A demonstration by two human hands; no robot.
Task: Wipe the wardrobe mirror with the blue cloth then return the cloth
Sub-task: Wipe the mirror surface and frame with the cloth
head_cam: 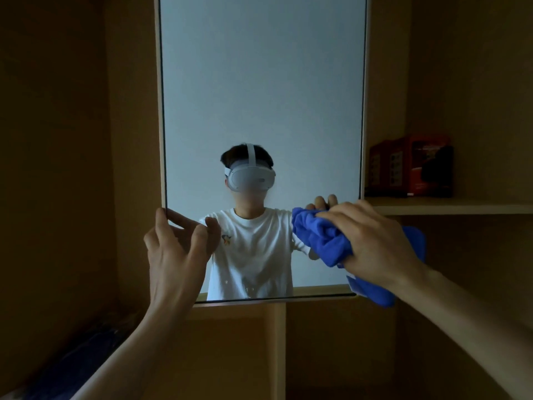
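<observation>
The right hand [375,243], reaching in from 5 o'clock, has its fingers curled round the bunched blue cloth [320,232]. The cloth appears pressed to the wardrobe mirror [259,82] at about 4 o'clock on the glass, a loose tail hanging past the bottom corner. The left hand [173,255] sits at 8 o'clock by the mirror's edge, fingers loosely spread and holding nothing; I cannot tell whether it touches. Wiping looks under way, with most of the glass lying above. The next move probably calls for steady sweeps toward 12 and 9 o'clock. At 3 o'clock, a shelf [450,207] bears a red box [415,166].
</observation>
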